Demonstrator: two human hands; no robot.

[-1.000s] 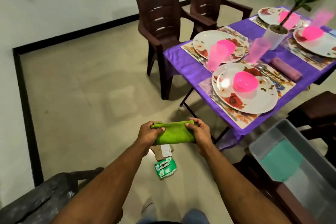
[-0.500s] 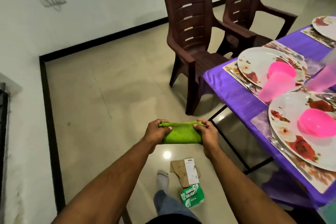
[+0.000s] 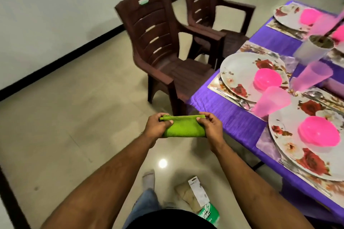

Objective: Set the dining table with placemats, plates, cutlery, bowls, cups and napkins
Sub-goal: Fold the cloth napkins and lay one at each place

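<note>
A crumpled green-and-white printed wrapper lies on the pale tiled floor at about 5 o'clock in the head view. White capitals on it read "UNIBO" partly cut off, and below that "LIGHT". The small print beneath is too blurred to read.

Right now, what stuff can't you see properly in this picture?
All in the head view:
- Nearest plate: its right side is cut off by the picture's edge.
- Far plate: motion blur smears it and its pink bowl.
- Green packet on the floor: the person's body hides its lower part, so the words are incomplete.
- Green napkin: the left hand and right hand cover its ends.
</note>
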